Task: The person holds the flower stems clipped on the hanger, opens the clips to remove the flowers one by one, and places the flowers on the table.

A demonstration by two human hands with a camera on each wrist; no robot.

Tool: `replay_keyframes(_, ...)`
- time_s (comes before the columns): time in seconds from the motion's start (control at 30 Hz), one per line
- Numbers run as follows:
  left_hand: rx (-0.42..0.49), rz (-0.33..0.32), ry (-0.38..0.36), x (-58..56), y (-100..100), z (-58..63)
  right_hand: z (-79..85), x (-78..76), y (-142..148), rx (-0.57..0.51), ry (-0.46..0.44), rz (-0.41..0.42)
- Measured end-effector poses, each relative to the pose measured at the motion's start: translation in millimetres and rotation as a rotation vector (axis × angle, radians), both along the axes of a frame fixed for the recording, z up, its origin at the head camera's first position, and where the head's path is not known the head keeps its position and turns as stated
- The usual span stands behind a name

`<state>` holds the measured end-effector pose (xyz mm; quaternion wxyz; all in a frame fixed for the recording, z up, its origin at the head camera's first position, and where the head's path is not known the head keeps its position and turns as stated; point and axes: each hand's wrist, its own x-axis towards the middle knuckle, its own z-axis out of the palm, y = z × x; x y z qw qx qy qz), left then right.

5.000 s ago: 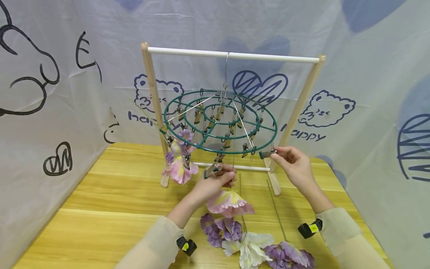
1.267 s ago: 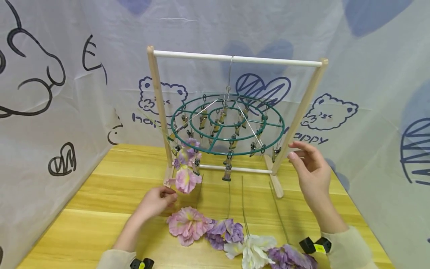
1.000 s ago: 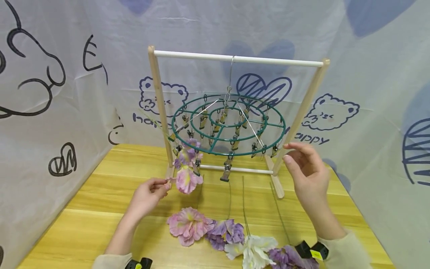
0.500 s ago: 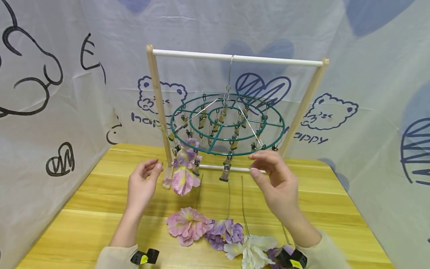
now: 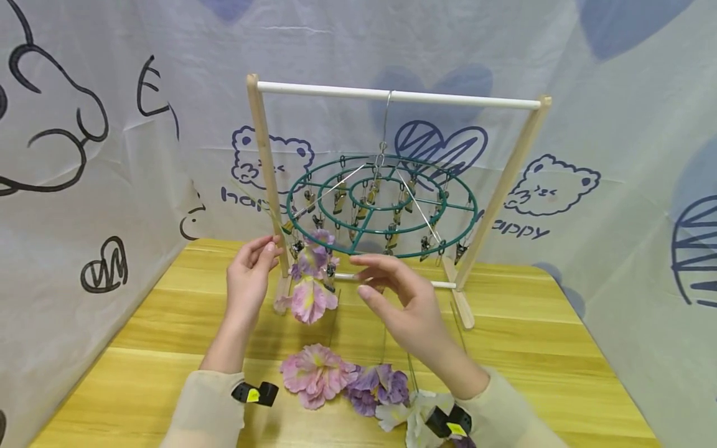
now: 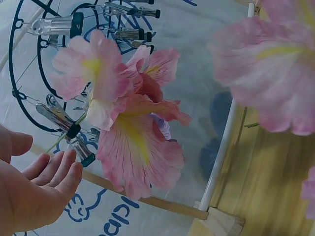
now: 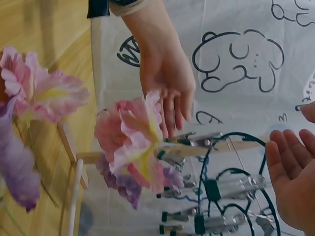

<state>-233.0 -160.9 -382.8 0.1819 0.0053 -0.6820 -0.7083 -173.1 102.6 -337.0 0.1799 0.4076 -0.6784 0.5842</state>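
Observation:
A green round clip hanger [image 5: 363, 229] carries several metal clips [image 5: 392, 236]. Artificial flowers hang at its left side, purple [image 5: 313, 258] above and pink [image 5: 312, 302] below. Just left of them is my left hand [image 5: 253, 270], fingers loosely bent and holding nothing. In the left wrist view its fingertips lie close to a thin green stem [image 6: 64, 136] clamped in a clip [image 6: 55, 114]; contact is unclear. My right hand [image 5: 406, 305] is in front of the hanger's near rim, thumb and fingers apart, nothing between them. It hides the front clip in the head view.
The hanger hooks over the white bar [image 5: 336, 91] of a wooden stand [image 5: 510, 168]. On the table [image 5: 140, 354] lie a pink flower [image 5: 318, 376], a purple flower [image 5: 378, 389] and a white flower [image 5: 420, 420], stems pointing away. My right sleeve covers part of the white one.
A pink flower in my left hand was laid on the table. My right hand released a right-side clip and moved left. My left hand touched a hanging petal, then rose towards the stem.

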Motion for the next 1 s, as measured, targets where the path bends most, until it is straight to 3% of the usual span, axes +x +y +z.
replay_keyframes(0.17,0.015,-0.028,0.017,-9.8,0.4,1.6,-2.5,-5.2,-16.9,0.029,-0.061,0.045)
replay_keyframes(0.33,0.015,-0.038,0.019,-16.7,1.0,1.2,-2.2,-5.9,-30.7,0.062,-0.127,0.039)
replay_keyframes(0.67,0.02,-0.019,0.037,-18.8,1.6,0.5,-7.5,-12.2,-56.0,0.115,-0.177,0.037)
replay_keyframes(1.0,0.021,0.01,0.078,-11.7,-1.4,-0.2,-17.6,-21.9,-76.6,0.204,-0.241,-0.096)
